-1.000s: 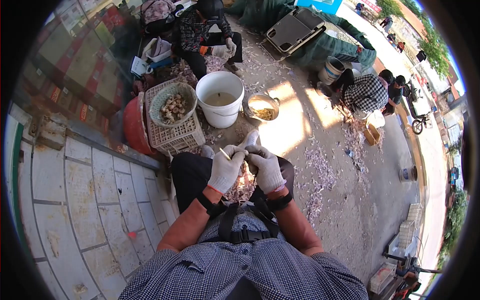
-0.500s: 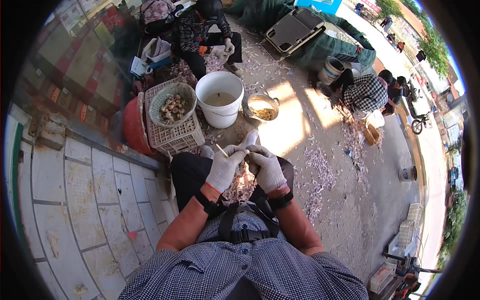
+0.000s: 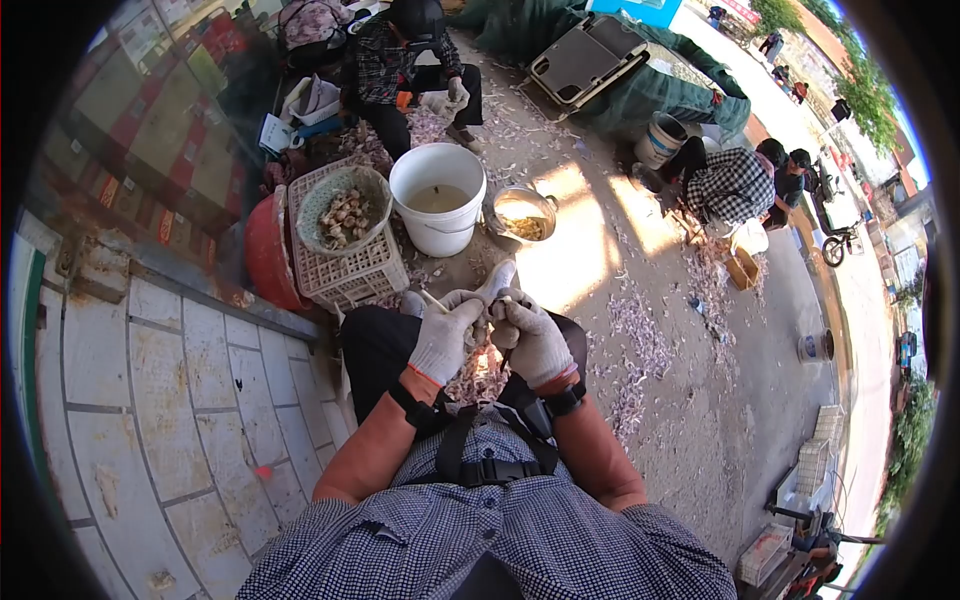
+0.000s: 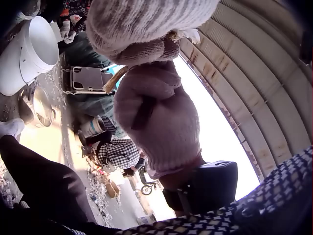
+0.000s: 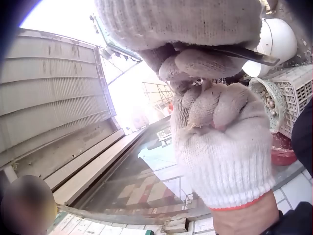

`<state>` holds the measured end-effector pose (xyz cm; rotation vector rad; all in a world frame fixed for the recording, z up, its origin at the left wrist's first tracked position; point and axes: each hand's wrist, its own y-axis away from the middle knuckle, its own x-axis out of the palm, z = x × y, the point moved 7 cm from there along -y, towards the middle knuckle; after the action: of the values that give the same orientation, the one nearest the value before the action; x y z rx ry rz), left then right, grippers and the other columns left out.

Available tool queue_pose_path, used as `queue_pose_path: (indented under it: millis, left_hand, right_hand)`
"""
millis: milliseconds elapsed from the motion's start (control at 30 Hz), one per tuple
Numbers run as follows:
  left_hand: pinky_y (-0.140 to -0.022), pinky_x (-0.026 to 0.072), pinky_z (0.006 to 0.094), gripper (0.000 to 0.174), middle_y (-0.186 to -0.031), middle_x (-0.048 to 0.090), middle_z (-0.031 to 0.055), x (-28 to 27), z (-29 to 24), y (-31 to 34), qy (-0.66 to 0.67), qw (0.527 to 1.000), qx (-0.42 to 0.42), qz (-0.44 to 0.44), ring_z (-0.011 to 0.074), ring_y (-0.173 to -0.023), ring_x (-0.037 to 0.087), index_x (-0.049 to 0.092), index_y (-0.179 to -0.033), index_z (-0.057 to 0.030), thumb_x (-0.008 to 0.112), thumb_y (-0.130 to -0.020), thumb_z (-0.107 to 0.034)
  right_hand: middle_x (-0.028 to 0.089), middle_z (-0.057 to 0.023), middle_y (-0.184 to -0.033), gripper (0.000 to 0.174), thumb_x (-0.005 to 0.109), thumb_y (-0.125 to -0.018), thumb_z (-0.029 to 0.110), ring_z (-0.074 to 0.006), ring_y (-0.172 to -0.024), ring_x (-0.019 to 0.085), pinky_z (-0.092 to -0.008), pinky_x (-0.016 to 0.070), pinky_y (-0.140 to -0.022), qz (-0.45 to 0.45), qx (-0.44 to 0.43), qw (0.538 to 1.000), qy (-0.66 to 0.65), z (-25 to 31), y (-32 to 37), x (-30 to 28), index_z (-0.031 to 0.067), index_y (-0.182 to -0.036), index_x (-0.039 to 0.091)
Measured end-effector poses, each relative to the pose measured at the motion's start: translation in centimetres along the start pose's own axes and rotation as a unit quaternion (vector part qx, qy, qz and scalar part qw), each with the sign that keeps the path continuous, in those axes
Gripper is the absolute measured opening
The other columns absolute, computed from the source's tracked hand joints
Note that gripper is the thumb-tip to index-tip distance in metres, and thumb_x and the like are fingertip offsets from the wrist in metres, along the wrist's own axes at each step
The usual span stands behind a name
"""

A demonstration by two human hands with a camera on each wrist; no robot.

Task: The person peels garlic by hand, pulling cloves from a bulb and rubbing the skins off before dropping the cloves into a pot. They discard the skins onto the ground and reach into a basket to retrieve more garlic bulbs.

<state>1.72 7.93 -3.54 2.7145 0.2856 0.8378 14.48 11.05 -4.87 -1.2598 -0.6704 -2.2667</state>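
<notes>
Both hands wear off-white knitted gloves and meet over the lap. My left hand (image 3: pixel 442 335) grips a garlic bulb, mostly hidden by the fingers, whose pale stem (image 3: pixel 434 301) sticks out up and left. Close against it, my right hand (image 3: pixel 532 340) has its fingers curled round a small knife; in the right wrist view its dark, narrow blade (image 5: pixel 261 57) shows beyond the fingers. The pale stem (image 4: pixel 115 80) also shows between the hands in the left wrist view. Garlic skins (image 3: pixel 478 380) lie between the legs below.
Ahead stand a white bucket (image 3: pixel 440 230) and a metal pot (image 3: pixel 525 215). To their left, a green basin (image 3: pixel 375 200) of garlic bulbs sits on a plastic crate (image 3: pixel 350 275). Skins (image 3: pixel 640 340) litter the ground. Another gloved person (image 3: pixel 410 60) sits opposite.
The right hand has turned and its fingers have shifted at the garlic, showing a dark edge beneath it. The left hand has moved slightly left, its stem tilting further over.
</notes>
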Motion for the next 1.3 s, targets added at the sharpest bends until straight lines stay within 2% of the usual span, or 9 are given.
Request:
queue_pose_path:
  millis: [333,467,567,700,867,900,967,1100,1300]
  left_hand:
    - [-0.046,0.0424,0.0243,0.009,-0.075,0.065,0.0029,-2.6,0.5,-0.5,-0.06,0.994,0.004,-0.086,0.0088,-0.055,0.058,0.069,-0.099,-0.0056,0.064,-0.097,-0.013]
    - [-0.045,0.0416,0.0268,0.011,-0.074,0.065,0.0029,-4.0,1.1,-1.0,-0.06,0.99,0.004,-0.127,0.0113,-0.057,0.06,0.067,-0.092,-0.0077,0.069,-0.096,-0.018]
    - [-0.045,0.0409,0.027,0.016,-0.073,0.064,0.0045,-5.9,2.6,-1.5,0.009,0.987,-0.051,-0.152,0.0136,-0.056,0.059,0.064,-0.086,-0.0092,0.07,-0.096,-0.02]
    - [-0.046,0.0422,0.0285,0.024,-0.075,0.066,0.005,-7.6,4.5,-2.1,0.038,0.985,-0.097,-0.141,0.0156,-0.06,0.061,0.062,-0.082,-0.0109,0.072,-0.097,-0.027]
    - [-0.05,0.0467,0.0305,0.028,-0.08,0.067,0.0045,-8.0,6.0,-2.3,0.026,0.979,-0.148,-0.141,0.0177,-0.065,0.063,0.063,-0.083,-0.0099,0.069,-0.1,-0.032]
    - [-0.052,0.0489,0.0312,0.028,-0.082,0.067,0.0043,-8.1,6.5,-2.3,0.028,0.976,-0.171,-0.133,0.0186,-0.066,0.064,0.064,-0.085,-0.0097,0.068,-0.1,-0.033]
    - [-0.055,0.0514,0.0322,0.026,-0.083,0.067,0.0045,-7.9,7.0,-2.4,0.036,0.978,-0.171,-0.115,0.0191,-0.069,0.066,0.064,-0.089,-0.0094,0.068,-0.101,-0.032]
    - [-0.063,0.0578,0.0367,0.017,-0.091,0.068,0.0056,-7.4,7.0,-2.0,0.059,0.978,-0.17,-0.105,0.0216,-0.077,0.069,0.066,-0.102,-0.0089,0.066,-0.101,-0.026]
    - [-0.073,0.0618,0.042,0.016,-0.101,0.068,0.0094,-8.7,9.3,-3.2,0.081,0.977,-0.191,-0.055,0.028,-0.084,0.072,0.064,-0.112,-0.0058,0.059,-0.097,-0.004]
  right_hand:
    - [0.06,-0.0006,-0.09,0.025,0.071,-0.096,0.02,-0.009,-0.064,0.048,-0.0233,0.0403,-0.058,0.01,-0.004,1.0,0.002,0.8,0.3,0.5,0.0061,-0.114,0.062]
    - [0.064,-0.0003,-0.084,0.019,0.069,-0.097,0.017,-0.0079,-0.06,0.049,-0.0234,0.0398,-0.055,-0.044,0.012,0.985,0.166,0.6,-0.4,-2.3,0.0038,-0.11,0.067]
    - [0.067,0.0002,-0.078,0.022,0.069,-0.095,0.017,-0.0067,-0.058,0.052,-0.0235,0.0399,-0.053,-0.113,0.012,0.93,0.351,0.1,0.1,-3.7,0.0002,-0.108,0.072]
    - [0.072,-0.0042,-0.08,0.026,0.069,-0.089,0.019,-0.0101,-0.065,0.062,-0.0265,0.0504,-0.06,-0.03,0.139,0.788,0.599,-4.1,0.6,-8.4,-0.0009,-0.104,0.076]
    - [0.074,-0.0196,-0.082,0.027,0.07,-0.083,0.022,-0.023,-0.068,0.071,-0.0377,0.0567,-0.066,0.03,0.063,0.629,0.774,-3.1,-1.0,-10.0,0.0028,-0.101,0.078]
    - [0.073,-0.0139,-0.079,0.027,0.071,-0.085,0.021,-0.0192,-0.066,0.069,-0.0341,0.0549,-0.062,0.011,-0.009,0.687,0.727,-1.2,-2.0,-9.9,0.0012,-0.102,0.078]
    - [0.073,-0.0096,-0.086,0.045,0.07,-0.087,0.019,-0.0139,-0.067,0.064,-0.0276,0.0519,-0.062,-0.2,-0.02,0.83,0.52,4.0,-3.3,-9.3,-0.0047,-0.126,0.07]
    - [0.073,-0.011,-0.091,0.058,0.071,-0.087,0.021,-0.0138,-0.068,0.065,-0.0281,0.0535,-0.06,-0.261,-0.112,0.787,0.548,10.3,-5.3,-8.0,-0.0069,-0.137,0.062]
    - [0.072,-0.0058,-0.083,0.039,0.071,-0.085,0.015,-0.0107,-0.059,0.059,-0.0242,0.0458,-0.054,-0.216,0.027,0.854,0.473,-0.4,-1.7,-15.0,-0.0033,-0.119,0.072]
